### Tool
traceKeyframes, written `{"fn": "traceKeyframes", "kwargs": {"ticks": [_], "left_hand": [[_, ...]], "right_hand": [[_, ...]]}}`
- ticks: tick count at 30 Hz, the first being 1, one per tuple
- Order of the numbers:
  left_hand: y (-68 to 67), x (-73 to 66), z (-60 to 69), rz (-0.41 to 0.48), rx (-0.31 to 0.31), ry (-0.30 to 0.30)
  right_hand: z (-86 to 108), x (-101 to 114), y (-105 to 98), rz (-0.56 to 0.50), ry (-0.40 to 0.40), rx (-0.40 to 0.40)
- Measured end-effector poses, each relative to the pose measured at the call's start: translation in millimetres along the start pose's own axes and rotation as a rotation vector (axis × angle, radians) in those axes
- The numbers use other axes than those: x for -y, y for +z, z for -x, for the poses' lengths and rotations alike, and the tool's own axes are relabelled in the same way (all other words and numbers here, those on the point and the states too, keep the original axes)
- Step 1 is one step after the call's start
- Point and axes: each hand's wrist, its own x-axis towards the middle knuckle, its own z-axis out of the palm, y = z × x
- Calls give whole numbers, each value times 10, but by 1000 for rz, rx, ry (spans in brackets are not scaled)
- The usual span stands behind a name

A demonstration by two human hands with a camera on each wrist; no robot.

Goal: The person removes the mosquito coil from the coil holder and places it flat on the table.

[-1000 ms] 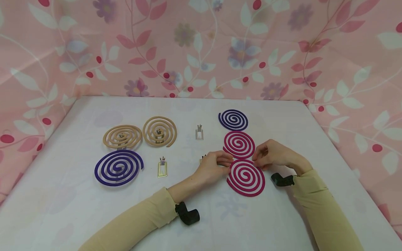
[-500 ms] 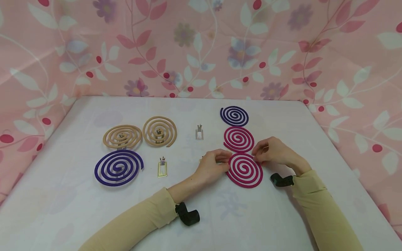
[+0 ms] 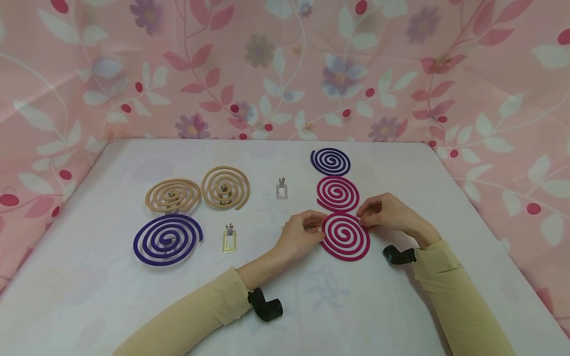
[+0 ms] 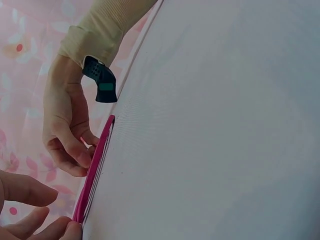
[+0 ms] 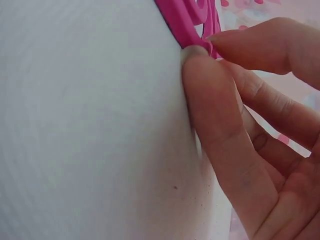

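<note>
Three spirals stand in a touching column: a small dark blue one [image 3: 331, 161] at the back, a pink one [image 3: 338, 194] in the middle and another pink one [image 3: 345, 237] nearest. Beside the near spiral's left edge is my left hand [image 3: 300, 236], thumb touching the rim and fingers spread apart. My right hand [image 3: 389, 215] pinches its upper right edge. In the right wrist view, thumb and index fingertip of the right hand [image 5: 250, 110] meet at the pink rim [image 5: 175, 20]. The left wrist view shows the pink spiral [image 4: 92, 175] lying low, almost edge-on.
Left on the white table [image 3: 356, 316] are two tan spirals [image 3: 173, 195] [image 3: 226, 188] and a larger blue one [image 3: 168, 240], with metal pieces under them. A silver clip-like piece [image 3: 282, 191] and a gold one [image 3: 229, 239] lie mid-table; another is mostly behind my left hand.
The column of three spirals has slid toward the table's back, with the near pink one rising in view. My right hand has shifted slightly the same way; my left has barely moved.
</note>
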Motion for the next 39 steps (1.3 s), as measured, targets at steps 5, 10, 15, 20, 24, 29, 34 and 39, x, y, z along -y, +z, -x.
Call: {"fn": "traceKeyframes", "kwargs": {"ticks": [5, 10, 15, 20, 24, 29, 34, 39], "left_hand": [[0, -5, -3, 4, 2, 0], [0, -8, -8, -2, 0, -8], [-66, -99, -8, -22, 15, 1], [-274, -331, -15, -81, 47, 48], [-563, -559, -10, -110, 45, 113], [-1046, -862, 100, -121, -11, 198], [-1562, -1151, 330, -180, -131, 244], [-1969, -1306, 574, -261, -244, 282]], "right_hand": [[0, 15, -15, -7, 4, 14], [-2, 20, -25, -2, 9, 18], [38, 75, -43, 64, -7, -38], [135, 204, -107, 76, -49, -148], [204, 350, -121, 68, -124, -215], [313, 614, -41, 25, -225, -315], [415, 1028, 50, -52, -376, -432], [382, 1521, 48, -99, -437, -505]]}}
